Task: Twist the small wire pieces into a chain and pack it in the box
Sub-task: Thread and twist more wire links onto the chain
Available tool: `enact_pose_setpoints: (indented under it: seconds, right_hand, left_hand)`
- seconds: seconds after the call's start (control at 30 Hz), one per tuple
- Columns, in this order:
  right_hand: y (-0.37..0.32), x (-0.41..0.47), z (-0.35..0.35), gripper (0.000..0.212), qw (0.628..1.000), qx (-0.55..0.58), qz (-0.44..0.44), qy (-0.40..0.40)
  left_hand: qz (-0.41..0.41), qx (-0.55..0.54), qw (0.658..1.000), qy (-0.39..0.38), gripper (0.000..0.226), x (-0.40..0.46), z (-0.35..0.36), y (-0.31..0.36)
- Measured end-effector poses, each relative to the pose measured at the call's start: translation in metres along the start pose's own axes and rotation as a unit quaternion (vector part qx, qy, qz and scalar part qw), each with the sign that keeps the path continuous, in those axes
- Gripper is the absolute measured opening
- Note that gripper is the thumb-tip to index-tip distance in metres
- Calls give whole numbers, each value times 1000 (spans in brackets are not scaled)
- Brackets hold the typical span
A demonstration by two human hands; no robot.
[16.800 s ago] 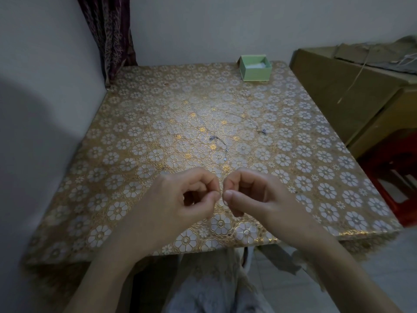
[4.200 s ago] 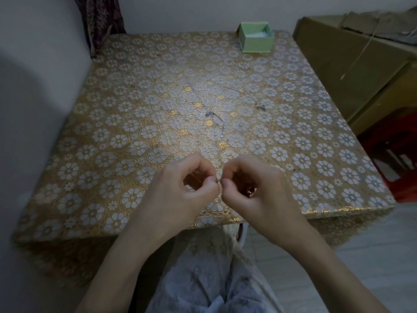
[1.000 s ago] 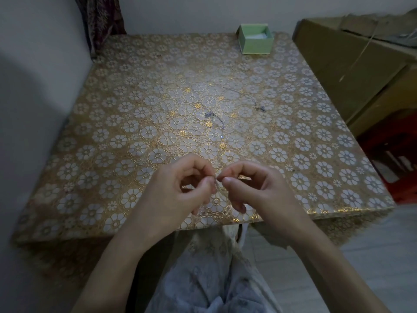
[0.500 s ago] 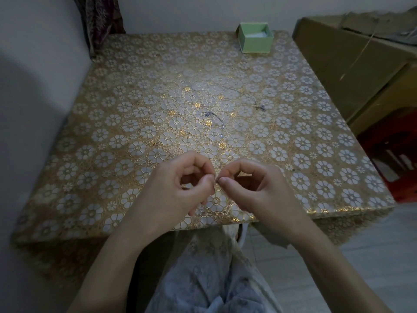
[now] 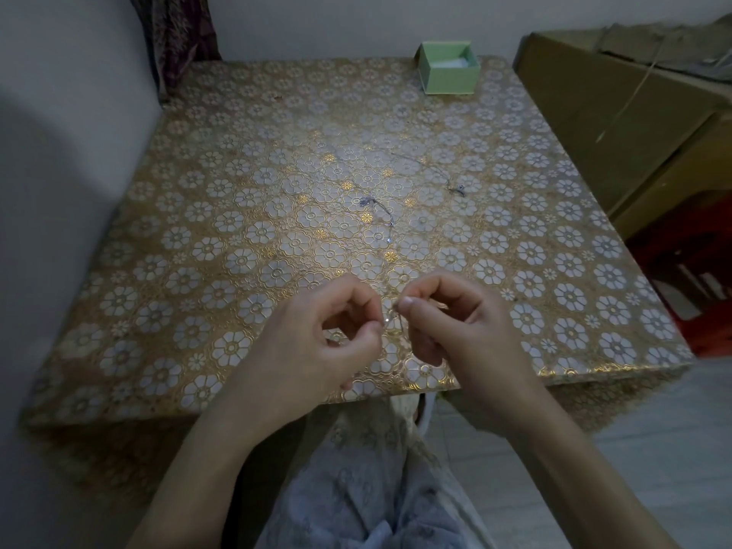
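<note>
Over the table's near edge, my left hand (image 5: 321,342) and my right hand (image 5: 455,326) face each other, each pinching one end of a tiny wire piece (image 5: 390,317) between thumb and forefinger. A small bright glint shows on the wire at the left fingertips. Two thin wire strands lie farther out on the table: one curved strand (image 5: 380,210) in the middle and a longer one (image 5: 431,170) to its right. The small green box (image 5: 449,79) stands open at the far edge, with white padding inside.
The table (image 5: 222,200) has a gold cloth with white flowers. A wall runs along its left side and a dark curtain (image 5: 178,33) hangs at the back left. A brown cardboard box (image 5: 618,112) and a red crate (image 5: 693,287) stand to the right.
My hands have drawn a little apart, opening a small gap between the fingertips where the wire shows. The strands and box on the table have not moved.
</note>
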State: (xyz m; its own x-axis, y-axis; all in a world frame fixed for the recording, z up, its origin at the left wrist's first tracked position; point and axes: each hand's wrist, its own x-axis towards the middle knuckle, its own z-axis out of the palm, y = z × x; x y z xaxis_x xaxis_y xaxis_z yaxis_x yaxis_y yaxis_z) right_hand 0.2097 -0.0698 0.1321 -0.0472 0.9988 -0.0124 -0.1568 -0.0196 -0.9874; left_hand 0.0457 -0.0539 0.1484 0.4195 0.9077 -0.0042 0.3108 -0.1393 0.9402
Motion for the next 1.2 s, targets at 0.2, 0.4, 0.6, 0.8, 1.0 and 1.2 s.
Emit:
enact_pose_setpoints:
  seconds: [0.2, 0.4, 0.6, 0.8, 1.0, 1.2]
  right_hand:
    - [0, -1, 1, 11, 1000, 0, 6, -2]
    - [-2, -2, 1, 13, 996, -72, -37, -23]
    - [-3, -3, 2, 14, 993, -106, -46, -19]
    - [-3, -2, 3, 14, 992, -117, -46, -8]
    - [0, -1, 1, 13, 990, -127, -64, -2]
    - [-3, -1, 0, 11, 972, -218, -90, 4]
  left_hand:
    - [-31, -54, 998, 23, 10, 0, 2, 3]
    - [-23, -48, 998, 43, 6, 0, 0, 7]
    - [-1, 24, 997, 76, 5, -1, 1, 7]
    - [-2, 6, 993, 121, 9, 0, 2, 9]
    - [-9, 35, 995, 95, 12, -1, 6, 9]
    - [-13, 46, 995, 86, 17, 1, 2, 7]
